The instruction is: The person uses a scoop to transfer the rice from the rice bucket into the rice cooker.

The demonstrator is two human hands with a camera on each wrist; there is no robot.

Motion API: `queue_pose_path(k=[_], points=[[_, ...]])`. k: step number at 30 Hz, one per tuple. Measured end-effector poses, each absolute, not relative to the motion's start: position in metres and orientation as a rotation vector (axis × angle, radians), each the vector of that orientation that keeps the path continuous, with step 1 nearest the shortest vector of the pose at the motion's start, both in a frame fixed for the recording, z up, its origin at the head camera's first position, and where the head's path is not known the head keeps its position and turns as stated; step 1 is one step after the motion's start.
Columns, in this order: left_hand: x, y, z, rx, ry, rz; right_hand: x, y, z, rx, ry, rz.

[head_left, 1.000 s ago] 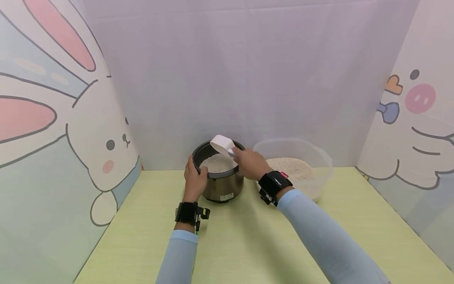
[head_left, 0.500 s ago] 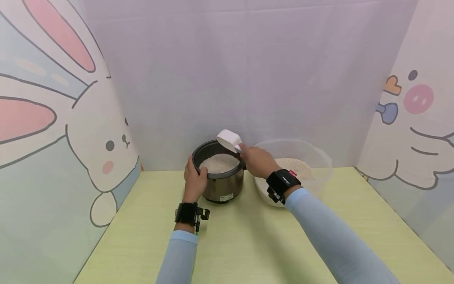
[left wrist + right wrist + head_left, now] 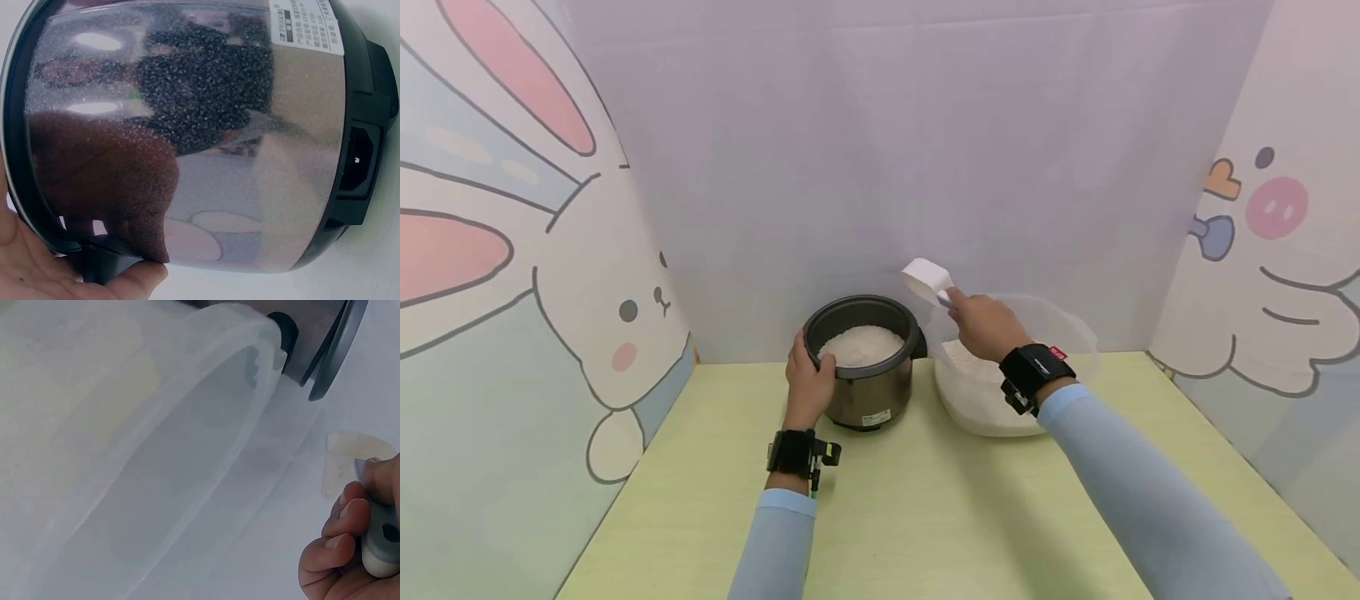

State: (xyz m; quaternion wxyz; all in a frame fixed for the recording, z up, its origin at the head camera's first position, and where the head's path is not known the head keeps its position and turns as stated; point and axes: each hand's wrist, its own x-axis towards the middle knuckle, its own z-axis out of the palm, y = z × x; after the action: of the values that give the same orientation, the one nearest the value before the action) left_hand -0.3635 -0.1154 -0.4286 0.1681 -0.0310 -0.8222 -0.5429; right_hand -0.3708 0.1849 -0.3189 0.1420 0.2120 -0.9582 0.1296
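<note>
A dark rice cooker without a lid stands on the table, white rice lying inside it. On its left side my left hand grips the rim and side handle; the left wrist view shows the thumb and fingers of that hand around the black handle. My right hand holds a white scoop by its handle, tilted in the air right of the cooker. Its curled fingers and the grey scoop handle show in the right wrist view. Below that hand sits a translucent bin of rice.
The bin stands close to the cooker's right handle. Behind both rises a pale curtain, and printed cartoon panels flank the table. A power socket sits low on the cooker's near side.
My right hand has carried the scoop up and to the right, from over the cooker's opening to beside it, above the bin. The left hand keeps its grip on the cooker.
</note>
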Motion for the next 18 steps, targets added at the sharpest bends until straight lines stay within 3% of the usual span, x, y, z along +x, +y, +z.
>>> queue_pose_path(k=[18], points=[[-0.363,-0.115,-0.429,-0.091,-2.331,-1.561,-0.375,0.24,-0.337,0.525,-2.915,0.263]])
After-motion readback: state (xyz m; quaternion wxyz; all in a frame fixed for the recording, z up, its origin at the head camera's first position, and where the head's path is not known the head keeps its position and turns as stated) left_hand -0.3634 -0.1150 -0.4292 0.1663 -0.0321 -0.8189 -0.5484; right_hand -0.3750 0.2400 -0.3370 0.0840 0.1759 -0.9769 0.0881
